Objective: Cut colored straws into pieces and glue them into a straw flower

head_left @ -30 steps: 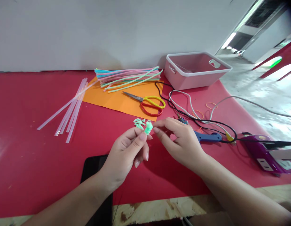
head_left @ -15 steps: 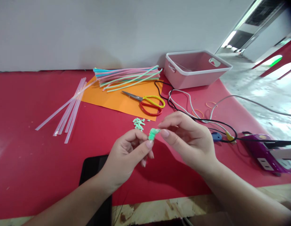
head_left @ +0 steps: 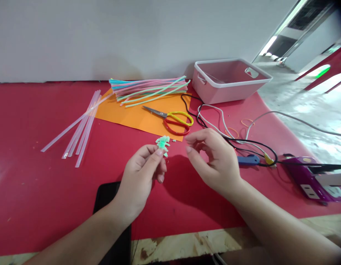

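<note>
A single head-worn camera looks forward and down from the near side of the red-topped table (head_left: 49, 206), close above the left hand (head_left: 139, 175) and right hand (head_left: 216, 162), facing the grey wall (head_left: 76, 40) beyond.

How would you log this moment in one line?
left hand: pinching green piece | right hand: apart, partly open | scissors: on orange sheet

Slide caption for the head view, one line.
Left hand pinches a small green piece, right hand apart from it, with scissors mostly on orange paper behind.
</note>
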### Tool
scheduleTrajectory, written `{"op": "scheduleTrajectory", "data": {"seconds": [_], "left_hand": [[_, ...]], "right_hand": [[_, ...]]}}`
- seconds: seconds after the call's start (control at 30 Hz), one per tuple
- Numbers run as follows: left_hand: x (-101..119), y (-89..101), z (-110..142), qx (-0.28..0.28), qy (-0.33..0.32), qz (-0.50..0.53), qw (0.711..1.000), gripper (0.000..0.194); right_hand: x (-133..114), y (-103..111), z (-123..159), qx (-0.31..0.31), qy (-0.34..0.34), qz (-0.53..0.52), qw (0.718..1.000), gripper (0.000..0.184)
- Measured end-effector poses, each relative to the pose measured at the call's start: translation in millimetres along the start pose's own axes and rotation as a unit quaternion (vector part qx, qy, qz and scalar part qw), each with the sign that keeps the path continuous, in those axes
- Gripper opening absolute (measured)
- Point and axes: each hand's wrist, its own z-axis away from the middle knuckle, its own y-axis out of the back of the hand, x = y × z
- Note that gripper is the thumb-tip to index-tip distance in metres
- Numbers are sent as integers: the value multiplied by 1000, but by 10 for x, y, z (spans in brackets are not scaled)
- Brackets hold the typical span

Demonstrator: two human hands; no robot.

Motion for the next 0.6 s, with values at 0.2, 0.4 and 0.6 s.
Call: {"op": "scheduleTrajectory", "data": {"seconds": [0.2,0.4,0.6], "left_hand": [[12,23,-108,51,73,144,985,14],[-2,57,-151,54,103,189,975,12],[11,27,-117,56,110,162,979,7]], "right_hand": [[228,-201,1,-138,65,93,984,15],[283,-320,-5,-176,84,148,970,19],[286,-347,-27,-177,84,138,971,18]]}}
